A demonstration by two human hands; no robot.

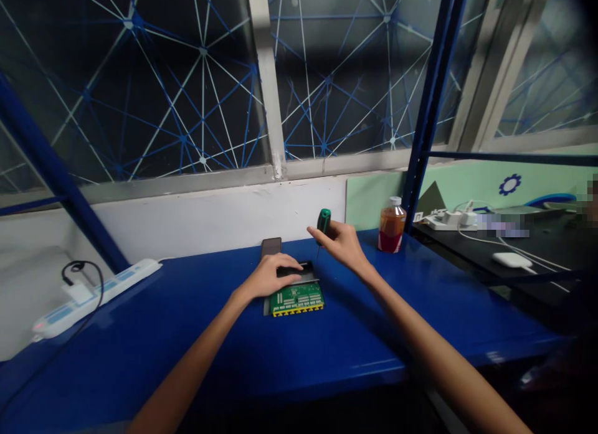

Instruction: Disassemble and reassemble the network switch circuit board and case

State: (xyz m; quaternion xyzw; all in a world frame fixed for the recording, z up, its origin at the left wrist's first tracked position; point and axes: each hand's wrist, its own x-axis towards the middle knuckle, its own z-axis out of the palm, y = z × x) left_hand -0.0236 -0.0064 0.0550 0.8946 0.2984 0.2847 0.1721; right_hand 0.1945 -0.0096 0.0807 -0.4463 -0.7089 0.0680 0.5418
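Observation:
A green circuit board (pixel 301 297) lies in a shallow metal case (pixel 312 269) in the middle of the blue table (pixel 187 334). My left hand (pixel 271 276) rests on the far left part of the case, fingers bent and pressing down on a dark piece. My right hand (pixel 343 242) is closed round a screwdriver with a green handle (pixel 323 221). The screwdriver stands upright, its thin shaft pointing down at the case's far right corner.
A dark phone (pixel 271 245) lies just behind the case. A bottle of orange and red liquid (pixel 392 226) stands at the right by a blue upright post (pixel 427 110). A white power strip (pixel 93 292) lies at the left. Further right, a dark desk (pixel 537 241) carries chargers, cables and a white mouse (pixel 512 259).

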